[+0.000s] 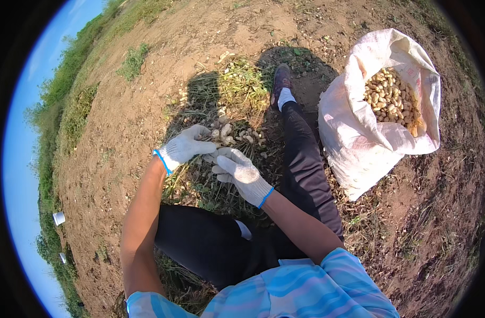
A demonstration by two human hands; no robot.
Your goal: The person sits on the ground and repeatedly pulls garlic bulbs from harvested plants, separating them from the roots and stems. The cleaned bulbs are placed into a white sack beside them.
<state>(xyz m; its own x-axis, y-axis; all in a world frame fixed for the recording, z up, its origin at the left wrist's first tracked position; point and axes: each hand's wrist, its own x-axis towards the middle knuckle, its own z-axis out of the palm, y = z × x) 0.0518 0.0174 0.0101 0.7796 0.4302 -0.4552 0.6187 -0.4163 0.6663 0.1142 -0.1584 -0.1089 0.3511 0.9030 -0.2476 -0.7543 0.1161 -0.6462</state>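
Note:
My left hand (186, 147), in a white knit glove with a blue cuff, is at a bunch of peanut plants, its thumb and fingers around the near side of the bunch. Pale peanut pods (225, 133) hang in a cluster just beyond the fingertips. My right hand (242, 173), gloved the same way, meets the left thumb with its fingers curled in. Whatever lies between the right fingers is hidden. Beneath both hands spreads a heap of pulled peanut plants (242, 81) with green and dry stems, partly in shadow.
To the right stands a white woven sack (357, 155) with its mouth rolled open, holding many loose peanuts (389, 99). My outstretched leg (306, 167) and shoe (282, 79) lie between heap and sack. Bare soil (107, 171) with scattered plant bits extends left, towards green bushes (51, 119).

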